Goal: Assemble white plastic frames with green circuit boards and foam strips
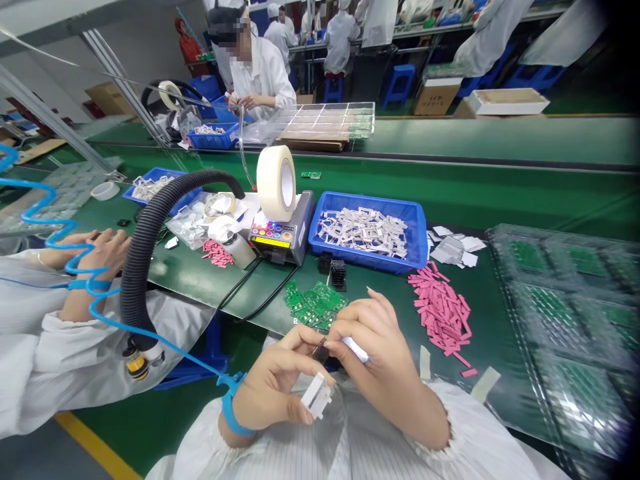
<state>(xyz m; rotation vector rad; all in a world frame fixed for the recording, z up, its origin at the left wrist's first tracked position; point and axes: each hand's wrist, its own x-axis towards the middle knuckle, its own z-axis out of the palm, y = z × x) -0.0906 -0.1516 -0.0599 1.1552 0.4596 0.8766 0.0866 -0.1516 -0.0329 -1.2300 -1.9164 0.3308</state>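
My left hand (277, 387), with a blue strap round its wrist, pinches a small white plastic frame (317, 397) between thumb and fingers. Its upper fingers meet the fingertips of my right hand (373, 340) at a small dark piece (320, 345), too small to make out. Something white (356, 348) lies within the curled fingers of my right hand. Just beyond both hands is a pile of green circuit boards (320, 303). To the right of my right hand lies a heap of pink strips (443, 310).
A blue bin (370, 230) holds white frames. Beside it, a tape roll (277, 183) rests on a grey device (287, 237). A black hose (137, 267) and coiled blue cord (83, 253) cross the left. Clear trays (565, 327) stand right. A co-worker's hands (107, 250) are at left.
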